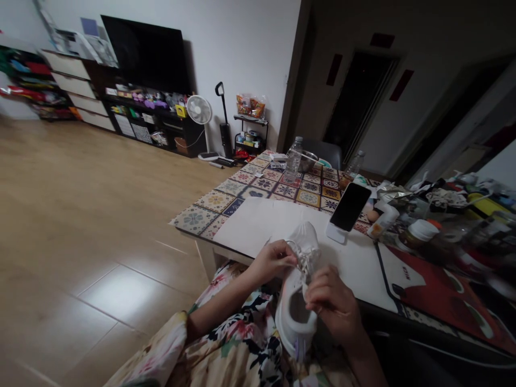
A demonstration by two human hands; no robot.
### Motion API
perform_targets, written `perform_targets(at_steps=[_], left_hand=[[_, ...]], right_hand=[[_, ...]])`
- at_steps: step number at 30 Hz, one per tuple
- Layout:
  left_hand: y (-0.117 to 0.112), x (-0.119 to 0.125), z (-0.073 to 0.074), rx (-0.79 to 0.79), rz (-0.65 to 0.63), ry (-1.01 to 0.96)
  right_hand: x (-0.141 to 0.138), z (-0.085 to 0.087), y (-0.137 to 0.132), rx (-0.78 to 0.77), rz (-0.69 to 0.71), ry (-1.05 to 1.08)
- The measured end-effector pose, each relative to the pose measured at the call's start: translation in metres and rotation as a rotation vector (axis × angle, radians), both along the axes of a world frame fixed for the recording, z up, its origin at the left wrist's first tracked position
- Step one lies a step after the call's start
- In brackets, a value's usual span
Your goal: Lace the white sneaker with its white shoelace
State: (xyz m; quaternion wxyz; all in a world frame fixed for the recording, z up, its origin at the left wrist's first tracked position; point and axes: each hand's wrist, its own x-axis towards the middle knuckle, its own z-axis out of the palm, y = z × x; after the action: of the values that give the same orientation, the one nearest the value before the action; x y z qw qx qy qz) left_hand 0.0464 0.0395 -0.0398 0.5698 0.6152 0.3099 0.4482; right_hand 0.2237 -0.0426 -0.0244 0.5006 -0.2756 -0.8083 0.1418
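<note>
A white lace-up sneaker (288,317) rests between my lap and the table edge, toe pointing away from me onto a white sheet (253,220). Its white shoelace (307,260) runs across the tongue. At the left side of the laces, my left hand (274,260) pinches the shoelace between thumb and fingers. My right hand (330,298), slightly blurred, is closed at the right of the shoe's opening, with its fingertips on the lace or tongue area. Part of the lacing is covered by my fingers.
On the patterned table (193,217) a phone (350,207) leans on a white stand. Behind it stand a plastic bottle (294,158) and a metal bowl (308,161). Jars, a white bottle (382,220) and a red mat (439,285) crowd the right side.
</note>
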Motion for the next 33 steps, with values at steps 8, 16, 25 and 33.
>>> perform_targets(at_steps=[8,16,25,33], left_hand=[[0.003,0.002,-0.001,0.19,0.067,0.215],[-0.007,-0.013,0.002,0.26,-0.083,0.151],[-0.017,-0.021,0.018,0.402,-0.301,0.253],[-0.02,-0.013,0.017,0.316,-0.271,0.261]], right_hand=[[-0.004,0.003,-0.003,-0.034,0.046,-0.093],[-0.003,0.0,-0.008,-0.171,-0.275,-0.131],[0.003,0.033,-0.034,-0.213,0.316,-0.055],[0.015,0.019,-0.01,-0.286,-0.021,0.07]])
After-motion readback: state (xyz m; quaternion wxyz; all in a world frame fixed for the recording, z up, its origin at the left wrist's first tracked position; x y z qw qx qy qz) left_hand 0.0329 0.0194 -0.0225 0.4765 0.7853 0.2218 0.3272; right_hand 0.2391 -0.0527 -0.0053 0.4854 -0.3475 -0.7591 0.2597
